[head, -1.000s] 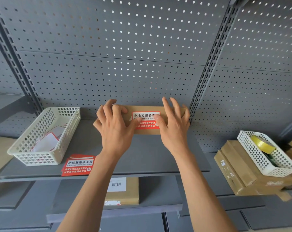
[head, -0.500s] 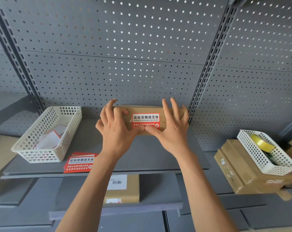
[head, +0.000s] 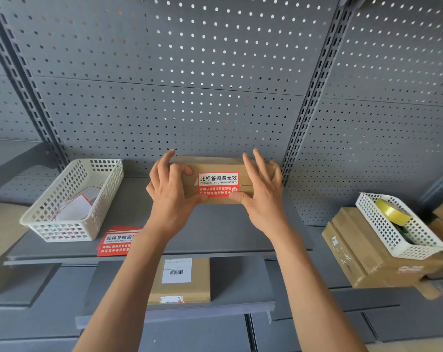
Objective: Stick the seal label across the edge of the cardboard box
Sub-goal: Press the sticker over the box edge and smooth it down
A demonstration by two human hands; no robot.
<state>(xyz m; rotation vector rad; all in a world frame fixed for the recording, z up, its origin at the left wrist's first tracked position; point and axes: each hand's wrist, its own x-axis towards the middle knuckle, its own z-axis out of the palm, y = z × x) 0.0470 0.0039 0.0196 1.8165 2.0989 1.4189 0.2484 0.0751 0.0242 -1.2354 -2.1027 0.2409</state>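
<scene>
Change since earlier frames: both thumbs are sliding down from the label's white band to its lower red edge, so the pressing is moving over the box's front edge; the sticking is looking nearly finished.
Pegboard wall (head: 215, 72): filling the view from nine through twelve to three o'clock, grey and perforated, standing behind everything.
Shelf (head: 215, 232): running across the middle, carrying the box at its back edge.
Cardboard box (head: 258, 168): sitting at twelve o'clock from the wrists, pushed up against the pegboard, lying flat with its front face toward the camera.
White basket (head: 70, 199): resting at nine o'clock from the box, well apart from it, holding loose papers.
Second basket (head: 398, 224): perching at three o'clock on stacked cartons, holding a yellow tape roll (head: 390, 212).
Spare labels (head: 116, 241): lying at eight o'clock near the shelf's front lip, partly hidden by the left forearm.
Lower box (head: 179, 280): lying at six o'clock on the shelf below, bearing a barcode sticker.
Left hand (head: 169, 196): bracing the box's left end, fingers curling over its top, thumb pressing the label's lower left corner.
Right hand (head: 261, 191): covering the box's right end, fingers spreading wide over the top, thumb pressing the lower right corner.
Seal label (head: 218, 184): wrapping from the top face down across the seam line, lying flat; judging by that, only a last rub is remaining.
</scene>
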